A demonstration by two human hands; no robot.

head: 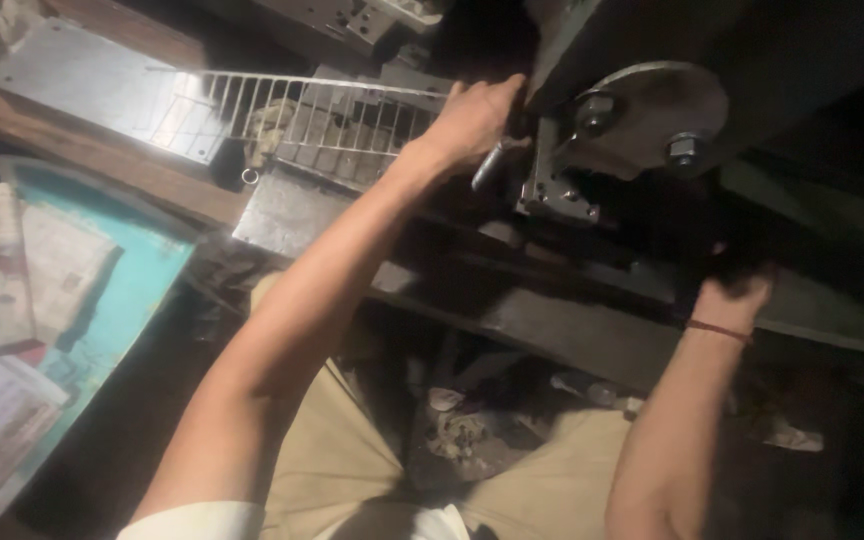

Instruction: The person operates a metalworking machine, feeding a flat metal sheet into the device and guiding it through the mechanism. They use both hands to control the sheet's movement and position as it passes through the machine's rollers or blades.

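From my feed, the right hand (pixel 737 290) reaches under the machine (pixel 642 120), just below its round metal plate (pixel 652 105), fingers lost in shadow so I can't tell the grip. Further up, the left hand (pixel 472 120) is curled around a metal handle (pixel 487 165) left of that plate, wire rack (pixel 302 110) beyond.

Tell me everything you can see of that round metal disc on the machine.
The round metal disc looks like grey, worn steel, a thick plate mounted flat on the front of the dark machine, upper right of the picture. Two bolts sit on it: a dark one near its left edge and a hex bolt lower right. Below its left side hangs a bolted bracket. Neither of the hands touches it; the left hand grips just beside it.
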